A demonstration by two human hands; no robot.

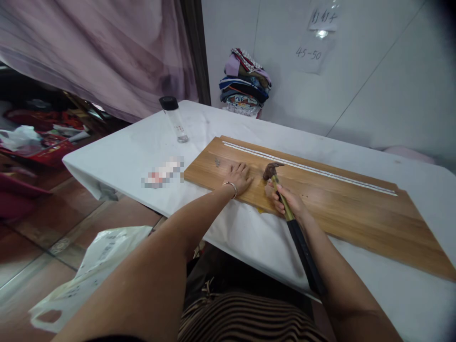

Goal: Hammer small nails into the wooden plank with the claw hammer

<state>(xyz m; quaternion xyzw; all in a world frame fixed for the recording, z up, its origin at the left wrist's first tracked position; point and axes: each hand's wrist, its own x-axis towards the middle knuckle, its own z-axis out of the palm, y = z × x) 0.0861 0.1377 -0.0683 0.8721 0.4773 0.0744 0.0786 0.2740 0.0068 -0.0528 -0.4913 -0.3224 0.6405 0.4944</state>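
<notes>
A long wooden board [342, 204] lies flat on the white-covered table, with a white strip of paired lines [306, 167] running along its far side. My left hand [238, 177] rests palm down on the board, fingers spread, a bracelet at the wrist. Just beyond its fingers is a small cluster of grey nails [217, 162]. My right hand [283, 197] is wrapped round a claw hammer [289, 216] close below its rusty head, which is over the board. The hammer's black grip points back along my right forearm.
A clear bottle [177, 124] with a black lid stands on the table [124, 147], near a blurred-out object [163, 172]. Folded clothes [245, 85] are stacked at the wall. A white plastic bag [96, 266] is low on the left.
</notes>
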